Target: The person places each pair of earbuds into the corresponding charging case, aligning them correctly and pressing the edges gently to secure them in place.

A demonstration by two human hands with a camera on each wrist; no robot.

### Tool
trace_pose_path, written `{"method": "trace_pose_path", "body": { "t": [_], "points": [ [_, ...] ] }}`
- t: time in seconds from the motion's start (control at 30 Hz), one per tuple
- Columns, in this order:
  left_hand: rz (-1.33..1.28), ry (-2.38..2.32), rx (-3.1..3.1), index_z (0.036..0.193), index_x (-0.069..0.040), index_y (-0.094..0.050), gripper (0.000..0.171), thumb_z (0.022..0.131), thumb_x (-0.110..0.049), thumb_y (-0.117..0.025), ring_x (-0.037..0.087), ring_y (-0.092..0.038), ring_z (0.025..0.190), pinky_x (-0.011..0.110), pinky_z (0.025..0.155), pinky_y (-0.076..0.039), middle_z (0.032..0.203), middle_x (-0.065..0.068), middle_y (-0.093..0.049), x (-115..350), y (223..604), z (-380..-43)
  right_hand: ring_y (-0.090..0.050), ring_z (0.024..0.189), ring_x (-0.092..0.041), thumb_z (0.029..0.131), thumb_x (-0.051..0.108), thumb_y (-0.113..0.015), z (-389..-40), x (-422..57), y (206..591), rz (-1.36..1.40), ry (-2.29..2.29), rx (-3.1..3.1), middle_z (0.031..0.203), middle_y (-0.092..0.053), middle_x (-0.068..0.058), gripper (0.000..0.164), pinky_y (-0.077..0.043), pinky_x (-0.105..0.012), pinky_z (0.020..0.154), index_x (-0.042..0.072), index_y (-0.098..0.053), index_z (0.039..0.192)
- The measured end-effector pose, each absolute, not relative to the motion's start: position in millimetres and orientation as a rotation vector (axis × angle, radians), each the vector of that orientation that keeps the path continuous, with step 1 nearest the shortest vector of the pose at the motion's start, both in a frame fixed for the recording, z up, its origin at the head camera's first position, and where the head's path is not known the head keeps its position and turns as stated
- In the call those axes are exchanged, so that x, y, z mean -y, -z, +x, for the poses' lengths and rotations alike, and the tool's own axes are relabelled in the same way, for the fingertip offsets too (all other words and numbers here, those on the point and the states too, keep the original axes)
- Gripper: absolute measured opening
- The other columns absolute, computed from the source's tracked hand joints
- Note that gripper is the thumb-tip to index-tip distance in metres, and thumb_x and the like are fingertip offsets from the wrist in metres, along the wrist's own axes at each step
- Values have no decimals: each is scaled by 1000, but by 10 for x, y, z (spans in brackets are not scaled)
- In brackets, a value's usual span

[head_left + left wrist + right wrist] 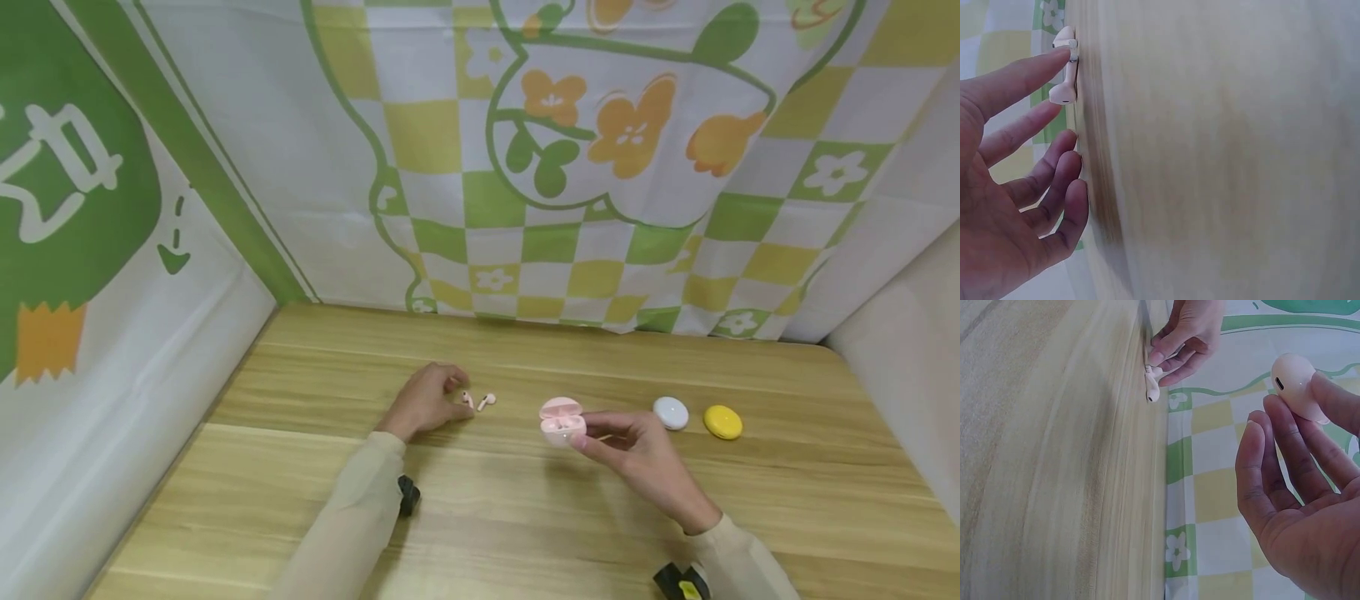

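My right hand point(645, 458) grips a small rounded pink earbud case point(562, 423) between thumb and fingers, above the table. Its lid is flipped up, and two wells show inside. In the right wrist view the case point(1297, 384) has a dark slot on its shell. Over on the left, my left hand point(429, 402) reaches down to a pair of pale pink earbuds lying on the table. The thumb and bent forefinger are spread around the nearer earbud point(468, 398), and a fingertip overlaps it in the left wrist view. The other earbud point(487, 402) lies just to the right.
To the right of my right hand lie a round white case point(671, 413) and a round yellow case point(723, 422) on the wood-grain table point(480, 517). A patterned cloth point(495, 200) hangs behind the table. Each wrist carries a dark camera mount.
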State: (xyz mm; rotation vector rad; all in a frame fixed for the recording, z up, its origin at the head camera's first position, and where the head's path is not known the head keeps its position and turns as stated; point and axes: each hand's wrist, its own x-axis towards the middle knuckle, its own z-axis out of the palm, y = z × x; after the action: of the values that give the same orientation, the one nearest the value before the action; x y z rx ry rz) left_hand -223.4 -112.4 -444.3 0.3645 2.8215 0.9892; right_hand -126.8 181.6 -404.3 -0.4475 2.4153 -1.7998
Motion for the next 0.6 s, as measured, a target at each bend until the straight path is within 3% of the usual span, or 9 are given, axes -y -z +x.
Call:
{"method": "trace_pose_path", "body": {
  "t": [0.6],
  "points": [
    [339, -1052, -2753, 93, -16, -72, 28, 69, -23, -84, 21, -52, 94, 39, 81, -43, 99, 3, -60, 1152, 4508, -2282, -65, 91, -21, 82, 26, -73, -1262, -1797, 4052, -425, 1780, -2408, 97, -70, -4, 27, -54, -33, 76, 13, -70, 106]
  ]
}}
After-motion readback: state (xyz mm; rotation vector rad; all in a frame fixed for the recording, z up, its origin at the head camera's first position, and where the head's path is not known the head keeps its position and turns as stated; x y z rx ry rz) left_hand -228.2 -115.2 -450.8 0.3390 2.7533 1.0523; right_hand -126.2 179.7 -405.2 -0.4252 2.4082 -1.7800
